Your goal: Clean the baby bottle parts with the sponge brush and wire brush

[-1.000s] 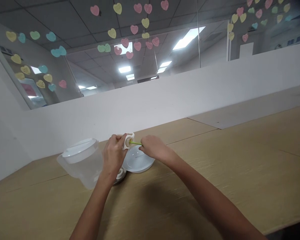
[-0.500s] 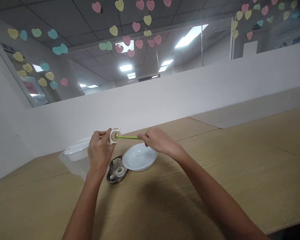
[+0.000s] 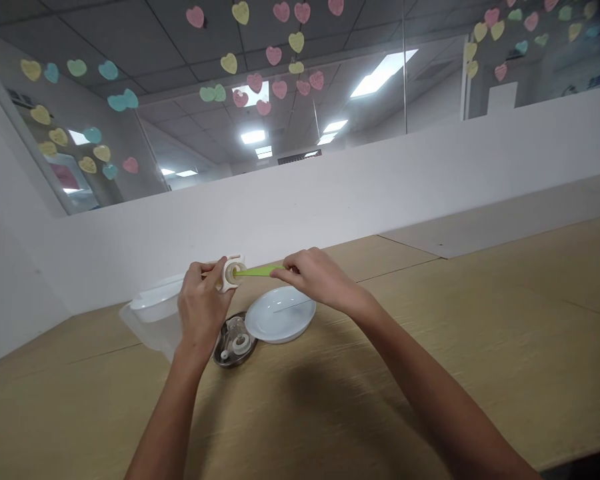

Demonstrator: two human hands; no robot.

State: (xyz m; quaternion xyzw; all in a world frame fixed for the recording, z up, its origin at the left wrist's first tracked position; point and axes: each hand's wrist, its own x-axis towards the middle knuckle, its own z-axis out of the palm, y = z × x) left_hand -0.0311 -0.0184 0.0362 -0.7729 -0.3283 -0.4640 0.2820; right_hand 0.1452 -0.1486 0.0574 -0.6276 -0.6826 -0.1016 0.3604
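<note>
My left hand [image 3: 203, 301] is closed around a baby bottle [image 3: 233, 272] with a white handled collar. The bottle's round mouth faces right. My right hand [image 3: 317, 277] pinches the handle of a green bottle brush [image 3: 259, 271], whose far end goes into the bottle's mouth and is hidden there. Below the hands sits a white bowl [image 3: 275, 325] with a thin rod [image 3: 293, 307] lying in it. Touching its left side is a small metal tray [image 3: 236, 363], which holds a white ring [image 3: 241, 344] and other small clear and white parts.
A translucent white tub [image 3: 153, 327] stands on the wooden table [image 3: 360, 407], left of my left hand and partly behind it. Behind the table runs a white wall [image 3: 300, 207]. Above it is a glass window with heart-shaped notes [image 3: 273, 55].
My right hand has turned a little, and more of the brush's wider green handle shows. The brush end stays in the bottle. My left hand has shifted slightly right with the bottle.
</note>
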